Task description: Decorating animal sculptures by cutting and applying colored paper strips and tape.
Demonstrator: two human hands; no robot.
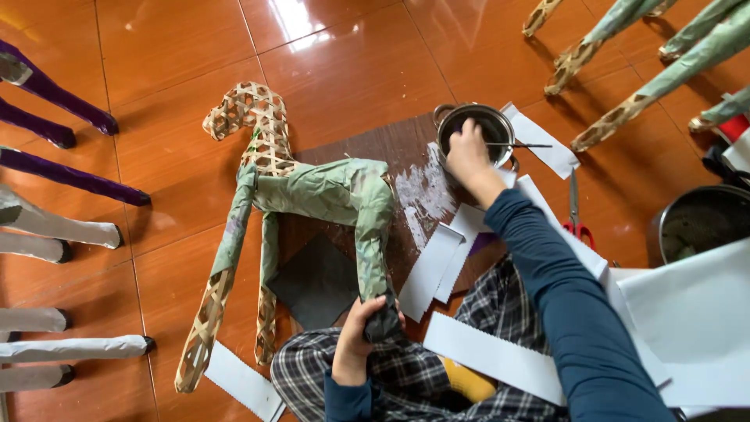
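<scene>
Sitting on a shiny orange-brown floor (180,55), legs in checked trousers (406,375). Left hand (355,332) wrapped tight around the dark end of one back leg of a woven animal frame (312,191). Frame lying on its side, partly on a dark board (391,148), with green paper glued over the body and bare basket weave showing on the head and front legs. Right hand (467,148) reaching out, arm in a blue sleeve, fingers bent down into a small metal pot (500,121) beyond the frame. Cannot tell whether those fingers hold anything. Thin brush (525,145) resting across the pot's rim, just beside the right hand. White paper strips (437,270) with zigzag edges spread near the knees. Red-handled scissors (574,215) lying on the floor right of the arm. Bigger pot (699,223) well off to the right. More legs of other figures (58,176) at both edges: purple and white on the left, green above right.
</scene>
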